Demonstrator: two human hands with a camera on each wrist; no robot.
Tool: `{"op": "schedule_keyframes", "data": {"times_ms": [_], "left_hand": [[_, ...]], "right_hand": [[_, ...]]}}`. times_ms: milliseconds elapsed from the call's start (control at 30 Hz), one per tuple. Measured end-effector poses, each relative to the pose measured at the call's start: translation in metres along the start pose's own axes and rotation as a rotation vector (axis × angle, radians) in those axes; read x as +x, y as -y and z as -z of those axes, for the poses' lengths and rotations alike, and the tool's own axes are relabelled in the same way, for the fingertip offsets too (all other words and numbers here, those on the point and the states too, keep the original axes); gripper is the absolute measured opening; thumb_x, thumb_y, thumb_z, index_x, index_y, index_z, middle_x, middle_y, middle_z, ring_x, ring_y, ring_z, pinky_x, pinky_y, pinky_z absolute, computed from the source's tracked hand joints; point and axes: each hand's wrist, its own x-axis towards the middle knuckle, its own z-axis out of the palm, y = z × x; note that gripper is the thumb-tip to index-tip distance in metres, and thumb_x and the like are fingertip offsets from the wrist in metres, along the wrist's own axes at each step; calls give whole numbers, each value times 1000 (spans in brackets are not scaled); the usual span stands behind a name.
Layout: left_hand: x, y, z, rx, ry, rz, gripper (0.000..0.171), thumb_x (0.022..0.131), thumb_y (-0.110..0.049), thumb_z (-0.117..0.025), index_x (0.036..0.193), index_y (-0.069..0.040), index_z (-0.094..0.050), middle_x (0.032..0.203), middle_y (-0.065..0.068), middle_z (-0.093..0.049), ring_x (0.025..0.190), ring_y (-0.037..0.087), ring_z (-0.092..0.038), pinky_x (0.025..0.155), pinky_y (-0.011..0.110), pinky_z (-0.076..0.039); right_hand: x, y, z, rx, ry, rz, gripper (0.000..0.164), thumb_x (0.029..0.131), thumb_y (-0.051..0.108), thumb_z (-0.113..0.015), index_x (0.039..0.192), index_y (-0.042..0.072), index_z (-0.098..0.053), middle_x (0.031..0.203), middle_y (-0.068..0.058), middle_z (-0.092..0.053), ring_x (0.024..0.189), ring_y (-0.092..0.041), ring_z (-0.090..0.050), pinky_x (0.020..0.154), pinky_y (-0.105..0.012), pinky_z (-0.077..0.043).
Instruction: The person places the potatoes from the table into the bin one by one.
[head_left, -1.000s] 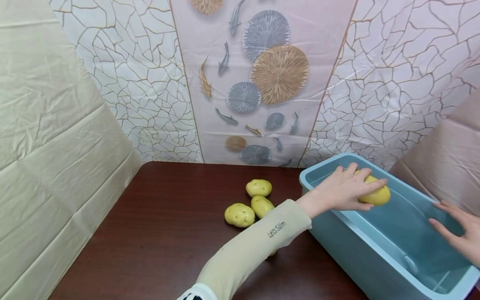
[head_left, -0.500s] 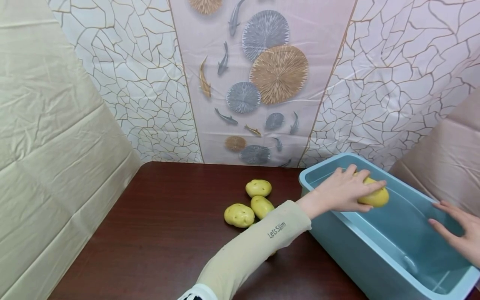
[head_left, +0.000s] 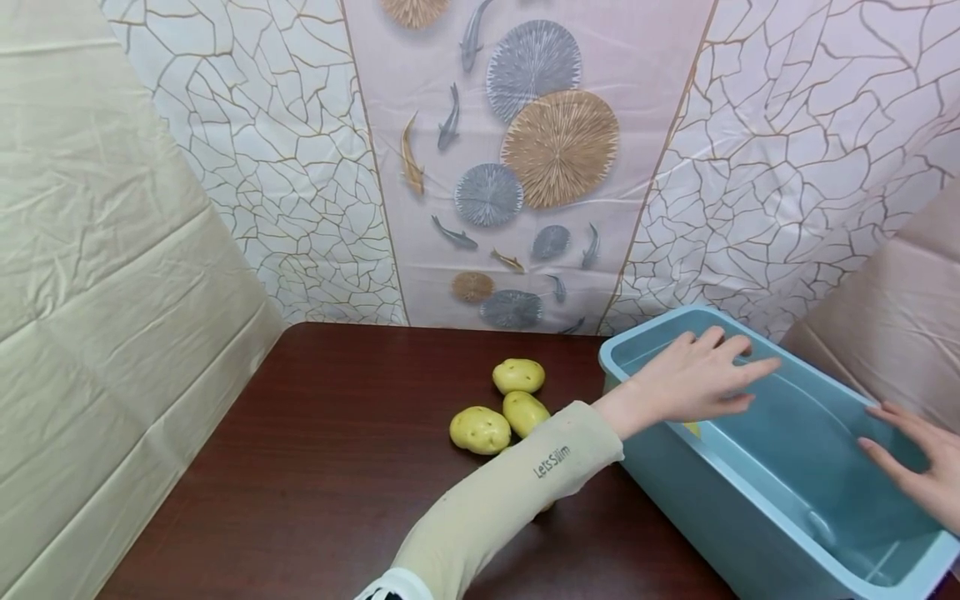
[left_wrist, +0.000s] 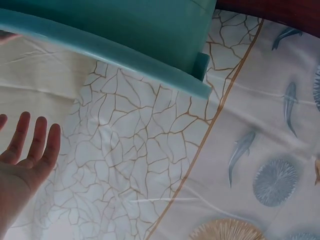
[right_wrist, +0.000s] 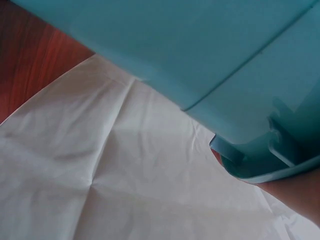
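In the head view my left hand [head_left: 697, 379] hovers over the far part of the blue plastic bin [head_left: 757, 492], fingers spread and holding nothing. The left wrist view also shows its fingers [left_wrist: 37, 140] extended. Below that hand, a small yellow patch of a potato [head_left: 692, 428] shows inside the bin; the rest is hidden. My right hand [head_left: 918, 458] grips the bin's right rim, thumb on the inner side. Left of the bin, potatoes lie on the table: one at the back [head_left: 518, 376], one in the middle [head_left: 524, 412], one at the left [head_left: 480, 430].
The dark red-brown table [head_left: 337, 467] runs back to a patterned cloth wall [head_left: 315, 167]. Plain cream cloth [head_left: 112, 292] hangs at the left. Part of another potato [head_left: 547, 506] peeks out under my left sleeve [head_left: 510, 492].
My left hand has let go of the potato it held over the bin, and its fingers have spread. The potato has dropped into the bin. My right hand stays on the rim.
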Motion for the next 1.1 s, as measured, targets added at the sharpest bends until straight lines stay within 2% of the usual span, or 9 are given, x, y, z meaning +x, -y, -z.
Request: {"op": "schedule_keyframes", "data": {"times_ms": [67,100,133,267,333,500,667,800,1100], "left_hand": [[-1,0,0,-2,8,4,43,90,-41,-37,133,-32,-40,122,-8,-51,90,8,-51,49,18,-24],[-2,-1,-1,-7,15,7,43,90,-42,-37,132,-32,-40,123,-8,-51,90,8,-51,49,18,-25],[-2,-1,-1,-11,20,11,43,90,-42,-37,132,-33,-40,123,-8,-50,91,8,-51,50,18,-26],[-4,-1,-2,-33,51,24,43,91,-43,-36,132,-33,-40,127,-7,-49,96,9,-51,53,18,-31],[-5,0,-2,-44,64,30,43,91,-43,-36,132,-33,-40,127,-7,-49,97,10,-51,56,19,-34],[-12,1,-2,-54,69,38,42,91,-43,-36,131,-34,-41,126,-8,-49,96,9,-50,57,19,-36],[-21,6,-2,-66,75,51,42,91,-44,-36,131,-33,-41,128,-8,-48,102,10,-49,61,20,-39],[-29,9,-2,-90,77,67,42,91,-44,-37,131,-33,-41,128,-8,-46,107,10,-46,67,21,-41],[-47,16,-2,-72,-7,79,40,90,-43,-39,128,-33,-46,123,-9,-50,102,8,-47,66,19,-41]], "right_hand": [[0,1,0,-2,2,-2,47,90,19,-49,128,-7,-41,137,-31,-27,131,-43,-21,109,-49,-11],[1,2,1,3,17,3,46,89,17,-50,121,-15,-41,132,-37,-29,123,-52,-25,106,-54,-12],[2,-1,0,-4,25,-1,47,89,18,-51,122,-14,-41,132,-36,-29,123,-52,-25,106,-55,-12],[7,-45,-21,-17,25,-4,55,87,26,-54,129,-6,-39,137,-32,-27,128,-47,-21,107,-53,-10],[7,-47,-22,-27,33,-16,57,87,29,-54,130,-6,-38,138,-31,-26,129,-46,-20,107,-53,-9],[3,-9,-4,-43,49,-39,56,90,30,-48,125,-12,-39,135,-34,-26,124,-51,-24,106,-55,-11],[5,-9,-4,-80,90,-63,59,92,35,-42,131,-8,-33,135,-34,-24,126,-50,-20,104,-57,-11],[6,-5,-1,-75,128,-53,60,93,34,-40,129,-13,-31,135,-37,-20,126,-52,-15,105,-56,-7],[6,6,6,-113,255,-82,69,94,39,-32,135,-12,-12,137,-37,-1,127,-52,10,103,-60,5]]}}
